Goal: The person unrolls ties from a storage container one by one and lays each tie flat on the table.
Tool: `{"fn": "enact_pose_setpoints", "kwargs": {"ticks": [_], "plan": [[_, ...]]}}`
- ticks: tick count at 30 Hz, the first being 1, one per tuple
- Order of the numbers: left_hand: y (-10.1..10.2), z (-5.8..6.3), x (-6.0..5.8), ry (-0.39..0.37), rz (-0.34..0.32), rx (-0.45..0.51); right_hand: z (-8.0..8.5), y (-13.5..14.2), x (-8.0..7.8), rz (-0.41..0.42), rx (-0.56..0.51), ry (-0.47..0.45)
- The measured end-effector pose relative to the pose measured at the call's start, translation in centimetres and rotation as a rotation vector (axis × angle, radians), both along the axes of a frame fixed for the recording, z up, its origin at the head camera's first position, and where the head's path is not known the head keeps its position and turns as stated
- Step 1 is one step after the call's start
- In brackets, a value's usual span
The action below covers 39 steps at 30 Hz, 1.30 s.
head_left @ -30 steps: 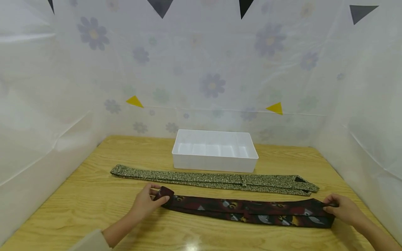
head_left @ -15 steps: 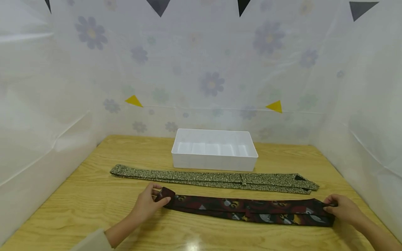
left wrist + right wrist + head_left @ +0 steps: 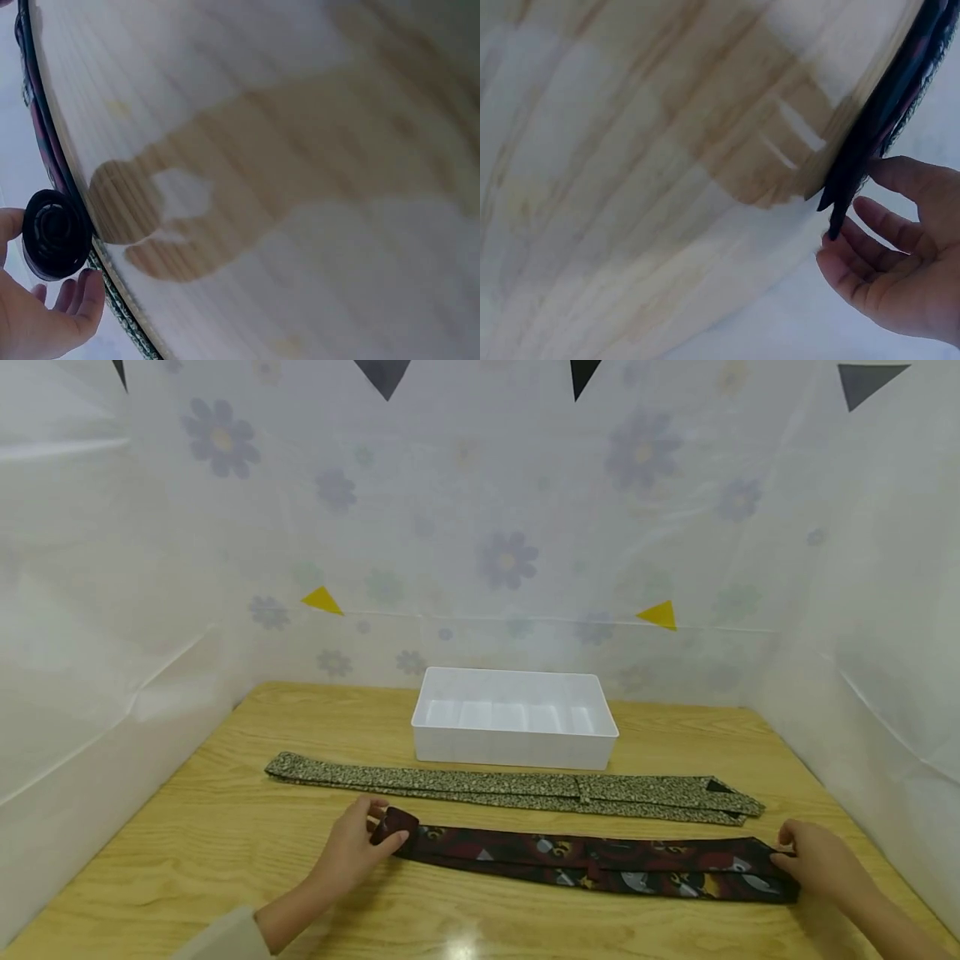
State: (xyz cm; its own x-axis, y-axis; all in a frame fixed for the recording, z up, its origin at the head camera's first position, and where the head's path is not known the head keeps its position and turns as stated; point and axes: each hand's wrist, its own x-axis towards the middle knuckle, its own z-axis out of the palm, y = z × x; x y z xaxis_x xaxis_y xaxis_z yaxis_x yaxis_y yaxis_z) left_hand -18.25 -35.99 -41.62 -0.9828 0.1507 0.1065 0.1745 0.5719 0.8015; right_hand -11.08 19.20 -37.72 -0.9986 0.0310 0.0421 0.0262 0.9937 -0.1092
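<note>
A dark red and black patterned necktie (image 3: 525, 852) lies lengthwise across the near part of the table. Its left end is wound into a small roll (image 3: 54, 234), the coils showing end-on in the left wrist view. My left hand (image 3: 348, 847) holds this roll between thumb and fingers. At the tie's wide right end is my right hand (image 3: 825, 864), thumb and curled fingers loosely around the tip (image 3: 836, 225), with a gap between thumb and index finger. Just behind lies a second necktie (image 3: 487, 785), green-gold and speckled, folded in half, touched by neither hand.
Beyond the ties stands a white open box (image 3: 513, 747) with upright dividers dimly visible in it. The wooden table (image 3: 187, 860) is enclosed by pale sheeting (image 3: 480, 502) with flowers at the back and sides.
My right hand's fingers have loosened at the tie's tip, the index finger lifting from the thumb. The left hand and the roll have shifted very slightly right. The speckled tie and box are unmoved.
</note>
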Motion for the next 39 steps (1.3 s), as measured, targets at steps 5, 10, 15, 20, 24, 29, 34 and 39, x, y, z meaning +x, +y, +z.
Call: {"fn": "enact_pose_setpoints", "kwargs": {"ticks": [5,10,15,20,24,29,34,39], "plan": [[0.2,0.1,0.1,0.086,-0.005,-0.091,-0.1,-1.1,-0.5,0.074,0.051,0.07],[0.3,0.2,0.4,0.218,-0.015,-0.195,-0.6,-2.9,-0.2,0.156,0.002,0.156],[0.1,0.1,0.4,0.383,-0.034,-0.25,-1.0,-4.6,0.1,0.228,-0.018,0.195],[-0.1,-0.2,0.2,0.59,-0.077,-0.288,-2.0,-5.9,0.2,0.423,0.035,0.383],[-0.3,-0.6,0.0,0.758,-0.113,-0.341,-2.4,-6.8,0.6,0.412,0.035,0.341],[-0.5,-0.7,-0.4,0.898,-0.167,-0.387,-2.5,-7.4,1.1,0.306,-0.011,0.149],[-0.7,-0.6,-0.5,0.919,-0.227,-0.366,-2.6,-7.4,1.3,0.286,-0.021,0.083],[-0.8,-0.5,-0.5,0.914,-0.251,-0.366,-2.8,-7.5,1.4,0.296,0.004,0.107]]}}
